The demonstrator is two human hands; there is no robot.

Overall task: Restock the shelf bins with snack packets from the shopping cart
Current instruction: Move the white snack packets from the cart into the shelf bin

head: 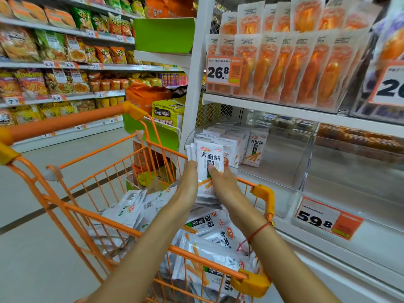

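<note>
- Bundle of white snack packets with black lettering and orange stick pictures [211, 165]: held upright between both hands, above the far end of the cart and just in front of the shelf bin.
- Left hand [189, 182]: on the bundle's left edge, fingers curled round it; fingertips hidden behind the packets.
- Right hand [224, 183]: on the bundle's front and right side, fingers [215, 172] pressed on the front packet, clamping the bundle. A red string bracelet [256, 232] sits on this wrist.
- Clear plastic shelf bin [306, 162]: on the lower white shelf, holding more of the same white packets [231, 142] stacked at its left side, one standing packet [254, 149] just right of them; the right part of the bin shows bare.
- Orange wire shopping cart with yellow corner caps [113, 224]: beneath the arms, with loose white packets [209, 243] lying in a heap inside it.
- Orange-and-white price tag reading 59.8 [328, 217]: on the bin's front edge.
- Upper white shelf [262, 108]: rows of orange sausage-shaped packs [306, 68] standing upright, with a tag reading 26.8 [224, 69].
- Aisle shelving to the left [65, 66]: bagged snacks in orange, yellow and green.
</note>
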